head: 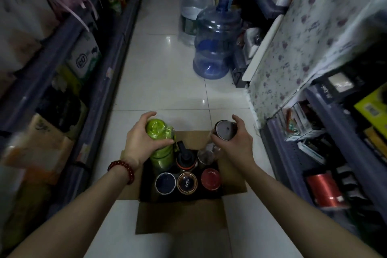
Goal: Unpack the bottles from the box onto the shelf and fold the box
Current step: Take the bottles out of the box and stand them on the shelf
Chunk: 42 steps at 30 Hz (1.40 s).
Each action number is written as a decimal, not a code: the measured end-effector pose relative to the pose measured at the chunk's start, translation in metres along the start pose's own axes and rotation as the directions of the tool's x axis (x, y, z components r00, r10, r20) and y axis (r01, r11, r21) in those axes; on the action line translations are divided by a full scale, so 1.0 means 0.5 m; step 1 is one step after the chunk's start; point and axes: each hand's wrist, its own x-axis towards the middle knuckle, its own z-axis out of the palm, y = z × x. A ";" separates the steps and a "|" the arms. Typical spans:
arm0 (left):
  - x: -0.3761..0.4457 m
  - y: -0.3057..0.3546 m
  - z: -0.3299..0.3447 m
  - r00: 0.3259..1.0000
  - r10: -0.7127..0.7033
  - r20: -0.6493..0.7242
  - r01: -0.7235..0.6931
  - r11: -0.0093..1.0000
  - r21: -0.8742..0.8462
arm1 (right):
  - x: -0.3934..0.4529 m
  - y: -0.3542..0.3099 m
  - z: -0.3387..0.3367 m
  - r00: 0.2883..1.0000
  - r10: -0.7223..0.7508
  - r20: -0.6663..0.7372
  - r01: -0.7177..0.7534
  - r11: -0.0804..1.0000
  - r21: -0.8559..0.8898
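An open cardboard box [181, 219] sits on the tiled floor of a shop aisle with its flaps spread. My left hand [139, 136], with a red bead bracelet on the wrist, grips the top of a green bottle [162, 154] at the box's back left. My right hand [235, 139] grips a clear bottle with a silver lid [224, 131] at the back right. Still standing in the box are a black-capped bottle [185, 158], a dark blue-lidded one [165, 183], a brown-lidded one [187, 183] and a red-lidded one [210, 179].
Shelves full of goods line both sides: the left shelf [69, 81] and the right shelf [326, 138]. A blue water jug [215, 46] and a clear one [193, 4] stand on the floor ahead. A floral cloth [310, 33] covers something at right.
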 end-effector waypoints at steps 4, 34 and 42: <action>0.001 0.201 -0.111 0.998 0.016 0.067 -0.015 1.000 -0.011 | -0.009 -0.192 -0.127 1.000 0.017 0.007 -0.017 0.998 0.055; 0.129 1.557 -0.482 0.857 0.492 0.150 -0.359 0.781 -0.511 | 0.006 -1.171 -1.057 0.852 -0.151 -0.501 0.301 0.924 0.235; 0.122 1.730 -0.466 0.721 0.640 0.267 -0.329 0.654 -0.682 | -0.043 -1.243 -1.189 0.733 -0.066 -0.677 0.275 0.939 0.205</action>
